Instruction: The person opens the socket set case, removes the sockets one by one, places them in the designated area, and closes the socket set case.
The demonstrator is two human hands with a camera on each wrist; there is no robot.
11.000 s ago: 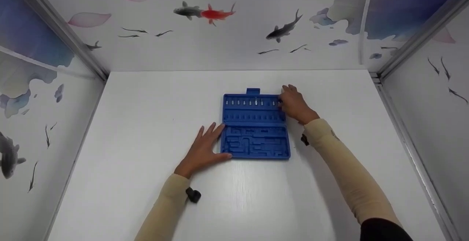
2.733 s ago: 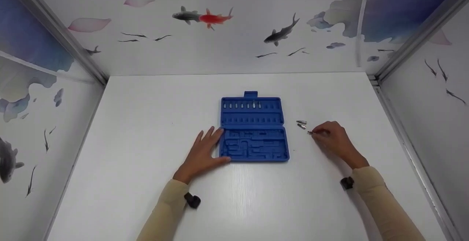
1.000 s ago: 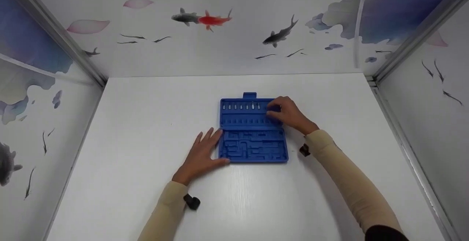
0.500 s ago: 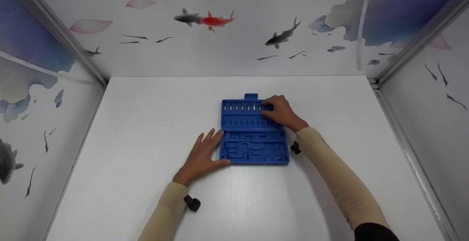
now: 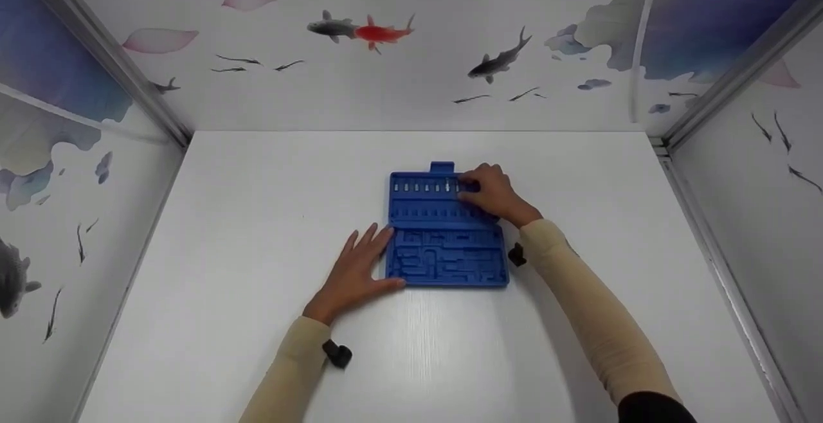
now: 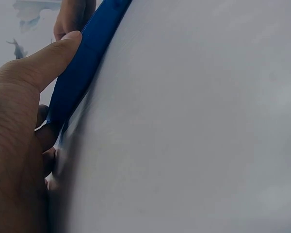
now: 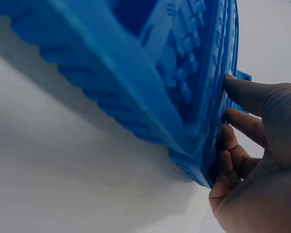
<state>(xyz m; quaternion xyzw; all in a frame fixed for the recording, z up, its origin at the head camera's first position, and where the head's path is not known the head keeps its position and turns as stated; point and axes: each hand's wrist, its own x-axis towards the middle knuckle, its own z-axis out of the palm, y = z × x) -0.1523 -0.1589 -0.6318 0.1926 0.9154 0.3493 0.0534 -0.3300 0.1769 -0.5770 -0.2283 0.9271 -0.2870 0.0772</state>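
A blue plastic tool case (image 5: 447, 222) lies unfolded flat on the white table, with moulded recesses in both halves. Several small silver bits (image 5: 427, 188) stand in the upper half's top row. My left hand (image 5: 352, 276) is spread at the case's left side, thumb on the near edge and fingertips at the left edge; the left wrist view has the thumb (image 6: 63, 51) against the blue side wall. My right hand (image 5: 494, 193) reaches over the upper right part, thumb and index finger pinching at the rightmost bit. Its other fingers are curled, and it hides the right end of the row.
The white table (image 5: 257, 217) is bounded by a back wall (image 5: 418, 108) and side walls printed with fish. The right forearm (image 5: 591, 301) crosses over the table right of the case. A latch tab (image 5: 442, 166) sticks out from the case's far edge.
Bits have left the right end of the row; loose ones lay right of the case earlier, now hidden behind the right arm. The right hand has come back and shifted left along the row.
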